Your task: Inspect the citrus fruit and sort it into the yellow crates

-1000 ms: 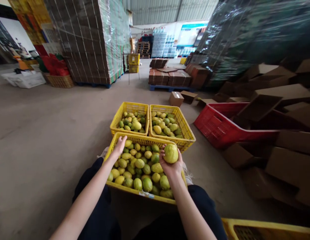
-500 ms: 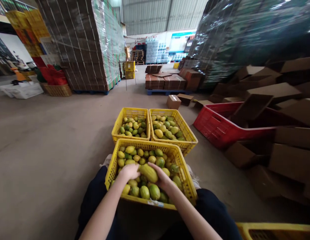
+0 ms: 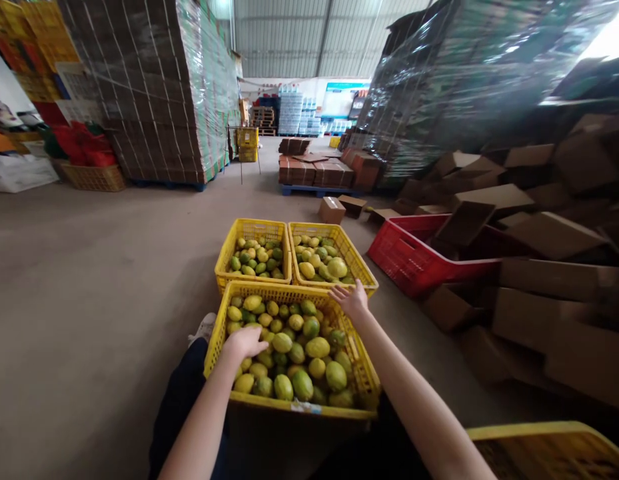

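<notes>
Yellow-green lemons fill the near yellow crate (image 3: 302,288) between my legs. My left hand (image 3: 244,342) hovers low over the lemons at its left side, fingers loosely apart with no fruit visible in them. Beyond stand two smaller yellow crates side by side, the left crate (image 3: 219,265) and the right crate (image 3: 373,280), both holding lemons. My right hand (image 3: 352,300) is stretched out above the border of the near crate and the right crate, fingers spread and holding nothing. Just past its fingertips, a large pale lemon (image 3: 337,268) sits on top of the pile.
To the right, a red crate (image 3: 404,263) holds cardboard, with a heap of open cartons (image 3: 544,307) around it. Another yellow crate (image 3: 544,433) stands at the lower right. Wrapped pallet stacks (image 3: 139,100) rise farther off; a small carton (image 3: 332,210) lies on the floor.
My right hand has let go of the large lemon and moved forward and right to the right crate. My left hand has come off that lemon and shifted slightly left.
</notes>
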{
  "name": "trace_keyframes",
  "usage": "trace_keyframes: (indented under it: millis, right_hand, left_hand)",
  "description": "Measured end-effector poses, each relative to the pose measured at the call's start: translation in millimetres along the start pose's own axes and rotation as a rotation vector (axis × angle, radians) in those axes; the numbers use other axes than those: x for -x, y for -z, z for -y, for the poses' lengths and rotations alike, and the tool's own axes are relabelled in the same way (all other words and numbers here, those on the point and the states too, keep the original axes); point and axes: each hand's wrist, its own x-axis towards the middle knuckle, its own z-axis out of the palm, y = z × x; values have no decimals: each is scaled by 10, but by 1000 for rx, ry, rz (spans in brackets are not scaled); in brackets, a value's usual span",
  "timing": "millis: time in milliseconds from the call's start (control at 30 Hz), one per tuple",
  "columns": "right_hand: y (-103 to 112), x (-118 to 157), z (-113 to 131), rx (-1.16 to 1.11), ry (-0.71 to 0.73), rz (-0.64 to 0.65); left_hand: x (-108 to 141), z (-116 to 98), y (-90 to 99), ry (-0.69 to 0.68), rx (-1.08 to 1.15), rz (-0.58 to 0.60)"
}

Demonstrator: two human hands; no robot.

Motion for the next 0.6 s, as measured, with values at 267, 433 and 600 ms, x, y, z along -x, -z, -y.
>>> trace_keyframes:
  millis: [267, 433, 600]
  right_hand:
    - [455, 427, -496, 74, -205, -150]
    - [393, 480, -578, 18, -257, -60]
    - [293, 395, -456, -103, -256, 40]
  left_hand:
    - [7, 43, -74, 10, 34, -4]
    - [-17, 182, -227, 71, 122, 27]
    - [-148, 361, -502, 131, 337, 0]
